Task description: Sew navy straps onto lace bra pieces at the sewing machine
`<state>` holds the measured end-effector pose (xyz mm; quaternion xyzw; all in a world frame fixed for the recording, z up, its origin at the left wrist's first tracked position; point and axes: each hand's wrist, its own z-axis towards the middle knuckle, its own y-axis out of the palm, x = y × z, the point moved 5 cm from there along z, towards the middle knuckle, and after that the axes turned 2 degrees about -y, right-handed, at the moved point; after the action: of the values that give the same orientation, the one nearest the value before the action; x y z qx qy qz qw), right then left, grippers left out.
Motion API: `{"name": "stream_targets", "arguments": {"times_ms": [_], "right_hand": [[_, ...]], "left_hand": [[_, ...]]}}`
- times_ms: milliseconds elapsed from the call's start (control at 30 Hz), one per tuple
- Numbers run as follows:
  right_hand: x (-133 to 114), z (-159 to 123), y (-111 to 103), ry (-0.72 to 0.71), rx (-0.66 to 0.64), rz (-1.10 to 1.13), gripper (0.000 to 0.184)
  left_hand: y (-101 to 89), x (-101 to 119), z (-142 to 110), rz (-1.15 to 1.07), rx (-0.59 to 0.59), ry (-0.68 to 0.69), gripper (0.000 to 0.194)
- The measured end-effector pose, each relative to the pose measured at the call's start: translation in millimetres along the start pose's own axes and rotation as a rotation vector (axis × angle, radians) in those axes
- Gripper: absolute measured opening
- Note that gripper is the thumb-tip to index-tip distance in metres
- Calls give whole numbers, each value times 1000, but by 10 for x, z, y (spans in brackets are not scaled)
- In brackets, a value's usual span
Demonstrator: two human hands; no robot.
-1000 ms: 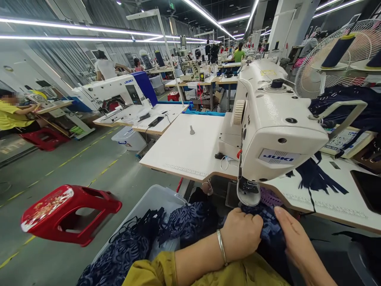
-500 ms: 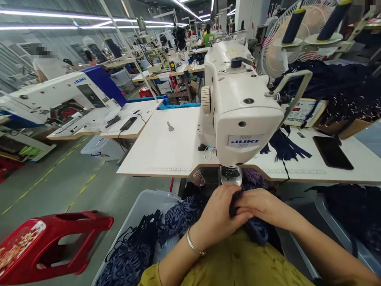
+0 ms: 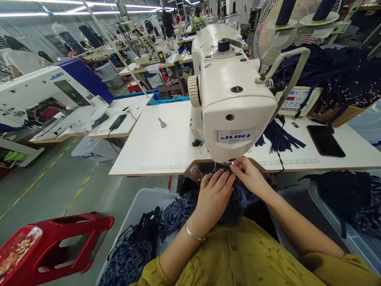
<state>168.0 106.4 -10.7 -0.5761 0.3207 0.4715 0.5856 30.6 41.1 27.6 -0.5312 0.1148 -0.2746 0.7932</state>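
Directly under the head of a white JUKI sewing machine [image 3: 235,111], both my hands are on a piece of navy lace fabric [image 3: 245,196]. My left hand [image 3: 214,194], with a silver bangle at the wrist, has its fingers curled over the fabric and presses it near the needle area. My right hand [image 3: 251,176] pinches the fabric's edge between thumb and fingertips, close to the presser area. The needle and the exact edge are hidden behind my fingers. Part of the fabric hangs down toward my lap.
A clear plastic bin [image 3: 143,198] of navy lace pieces stands at my left, another bin [image 3: 330,210] at my right. On the white table [image 3: 160,149] lie a small grey metal piece [image 3: 162,123], a black phone [image 3: 326,141] and navy straps [image 3: 281,137]. A red stool [image 3: 59,242] stands at lower left.
Both hands have moved up and forward with the fabric, from in front of the machine to under its head. They have come apart slightly. The camera view has shifted a little.
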Motion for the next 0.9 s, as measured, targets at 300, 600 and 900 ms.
{"name": "stream_targets", "arguments": {"times_ms": [300,600,900], "right_hand": [[79,75,-44,-34,56,14,17],[42,126,-52,-30,97,-72,15],[-27,102,-66,-33,105,-116,16]], "left_hand": [[10,48,78,181,6,-118,37],[-8,95,130,256,16,-138,35],[16,59,132,220,9,-123,35]]}}
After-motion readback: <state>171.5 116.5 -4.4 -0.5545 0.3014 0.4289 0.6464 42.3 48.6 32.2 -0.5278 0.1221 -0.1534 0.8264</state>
